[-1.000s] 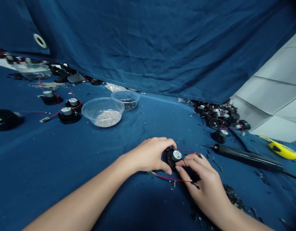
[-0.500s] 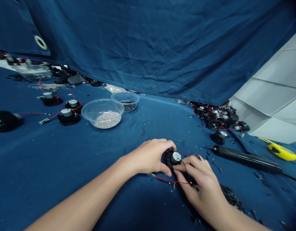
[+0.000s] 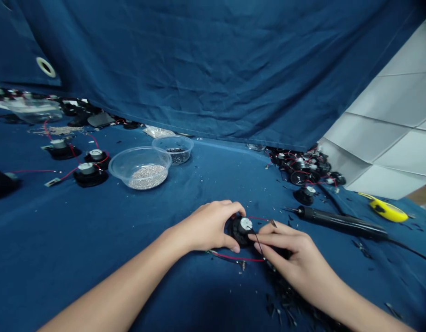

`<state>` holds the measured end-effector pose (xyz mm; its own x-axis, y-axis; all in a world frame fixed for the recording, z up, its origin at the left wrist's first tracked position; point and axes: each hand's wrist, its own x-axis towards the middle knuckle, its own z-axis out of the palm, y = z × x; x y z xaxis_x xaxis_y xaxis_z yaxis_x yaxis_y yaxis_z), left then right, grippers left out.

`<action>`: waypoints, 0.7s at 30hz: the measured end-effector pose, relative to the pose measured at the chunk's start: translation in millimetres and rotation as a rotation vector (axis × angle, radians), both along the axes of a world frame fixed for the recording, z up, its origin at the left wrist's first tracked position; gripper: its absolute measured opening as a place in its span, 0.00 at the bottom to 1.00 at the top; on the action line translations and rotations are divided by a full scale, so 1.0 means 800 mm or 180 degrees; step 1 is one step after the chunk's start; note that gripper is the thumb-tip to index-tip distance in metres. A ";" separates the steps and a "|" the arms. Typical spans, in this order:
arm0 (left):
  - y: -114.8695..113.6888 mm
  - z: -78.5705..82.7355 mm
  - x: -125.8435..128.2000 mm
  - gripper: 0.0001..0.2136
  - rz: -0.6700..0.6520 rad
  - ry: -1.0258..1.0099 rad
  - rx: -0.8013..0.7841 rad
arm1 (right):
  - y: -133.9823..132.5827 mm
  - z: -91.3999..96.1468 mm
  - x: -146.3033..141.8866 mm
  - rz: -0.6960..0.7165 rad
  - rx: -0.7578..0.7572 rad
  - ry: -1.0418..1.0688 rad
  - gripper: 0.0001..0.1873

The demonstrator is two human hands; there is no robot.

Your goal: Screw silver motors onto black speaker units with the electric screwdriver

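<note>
A small black motor unit (image 3: 242,229) with a silver round top and red and black wires lies on the blue cloth near the front. My left hand (image 3: 207,226) curls round its left side, thumb and fingers closed on it. My right hand (image 3: 292,258) rests at its right side, fingers pinched at the black wire by the unit. A red wire (image 3: 233,256) trails on the cloth under both hands.
A black electric screwdriver (image 3: 337,220) lies to the right, a yellow cutter (image 3: 386,210) beyond it. A heap of motor units (image 3: 303,168) sits at back right, more motor units (image 3: 84,170) at left. Two clear bowls (image 3: 141,167) hold small metal parts. Black scraps (image 3: 289,299) litter the front.
Both hands stay on the motor unit; the right fingers have shifted slightly along the wire. The view has swung a little to the right.
</note>
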<state>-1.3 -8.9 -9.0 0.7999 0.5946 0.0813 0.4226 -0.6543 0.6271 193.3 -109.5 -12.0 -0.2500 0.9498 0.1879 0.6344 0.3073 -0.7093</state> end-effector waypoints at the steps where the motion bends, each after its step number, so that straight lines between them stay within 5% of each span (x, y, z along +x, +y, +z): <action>1: 0.000 0.001 0.000 0.28 0.0001 0.0013 -0.0006 | -0.002 0.002 0.002 -0.0098 -0.0149 0.0095 0.11; 6: 0.000 0.003 -0.001 0.28 0.0024 0.0001 -0.0023 | -0.025 0.006 -0.004 -0.0486 -0.1058 0.0434 0.10; 13: 0.000 0.008 -0.002 0.27 -0.0057 -0.0061 -0.0073 | -0.036 0.005 -0.013 -0.0460 -0.0904 0.1264 0.10; 21: -0.001 0.009 -0.002 0.28 -0.0007 0.0016 -0.0093 | -0.019 0.029 0.000 -0.0298 -0.1801 0.2761 0.11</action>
